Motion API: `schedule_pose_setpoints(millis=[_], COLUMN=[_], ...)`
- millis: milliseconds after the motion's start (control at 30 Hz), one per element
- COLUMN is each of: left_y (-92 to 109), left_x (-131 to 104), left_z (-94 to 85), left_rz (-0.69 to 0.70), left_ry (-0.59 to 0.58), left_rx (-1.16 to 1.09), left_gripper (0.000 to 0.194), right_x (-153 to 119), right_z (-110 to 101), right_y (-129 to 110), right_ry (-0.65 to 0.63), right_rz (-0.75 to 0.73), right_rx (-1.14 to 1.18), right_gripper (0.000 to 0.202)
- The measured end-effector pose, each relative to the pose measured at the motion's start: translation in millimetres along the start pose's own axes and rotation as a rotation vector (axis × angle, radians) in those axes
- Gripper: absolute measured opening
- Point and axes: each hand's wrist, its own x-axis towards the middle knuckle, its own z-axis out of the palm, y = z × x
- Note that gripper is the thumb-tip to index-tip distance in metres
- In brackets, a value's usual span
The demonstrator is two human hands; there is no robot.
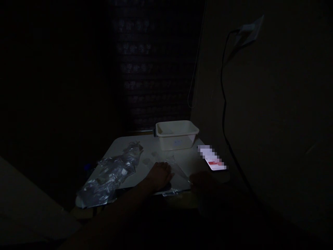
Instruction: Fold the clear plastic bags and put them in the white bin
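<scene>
A thin clear plastic bag (178,168) lies spread on the white tabletop (145,177), one side running out toward my right hand (204,180). My left hand (159,174) rests palm down on the near part of this plastic, fingers laid over it. In deep shadow at the table's right side, my right hand is closed at the bag's edge, where a small glint shows; its separate fingers are hard to make out. Left of my left hand stretches a crumpled heap of clear plastic bags (119,170).
A cream plastic tub (177,140) stands at the table's back edge. Right of it lies a lit phone (212,158). A black cable (223,93) hangs from a wall outlet (249,31) along the right wall. Dark blinds (156,69) are behind. The room is very dim.
</scene>
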Motion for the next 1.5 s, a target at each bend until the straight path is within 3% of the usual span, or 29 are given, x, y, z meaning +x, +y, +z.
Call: schedule_pose_setpoints(millis=[100, 200, 267, 400, 500, 733, 1000, 1100, 1267, 1500], left_y=[0.0, -3.0, -5.1, -4.4, 0.0, 2.5, -3.5, -3.7, -1.5, 0.5], left_x=[0.8, 2.0, 3.7, 9.9, 15.3, 19.7, 19.5, 19.7, 21.4, 26.2], left_z=[-0.7, -2.4, -2.0, 4.4, 10.4, 17.8, 15.1, 14.7, 14.6, 17.6], left_rz=[-0.005, -0.023, -0.02, 0.04, 0.059, 0.063, -0.053, -0.022, 0.061, -0.011], left_ry=[-0.016, -0.016, -0.007, -0.083, -0.145, -0.186, -0.132, -0.088, -0.111, -0.169], left_rx=[-0.008, -0.065, -0.119, -0.206, -0.237, -0.204, -0.115, -0.118, -0.142, -0.131], left_gripper=[0.043, 0.043, 0.045, 0.048, 0.05, 0.054, 0.053, 0.052, 0.048, 0.052], right_x=[-6.0, -7.3, -2.6, 17.0, 28.4, 20.7, 10.8, 17.1, 29.3, 19.3], right_z=[1.0, 3.0, 6.5, 25.6, 43.4, 51.3, 54.3, 48.3, 46.2, 58.9], right_y=[7.0, 15.3, 20.3, 18.0, 2.5, -18.6, -15.6, -13.2, -9.4, -11.5], right_ry=[-0.059, -0.013, 0.107, 0.473, 0.583, 0.438, 0.557, 0.602, 0.54, 0.493], right_rz=[0.013, 0.081, 0.124, 0.126, 0.014, -0.038, 0.019, 0.023, -0.015, 0.029], right_rx=[0.0, 0.046, 0.087, 0.056, 0.014, 0.006, -0.043, -0.043, -0.059, -0.076], right_gripper=[0.022, 0.024, 0.028, 0.035, 0.043, 0.049, 0.044, 0.039, 0.043, 0.048])
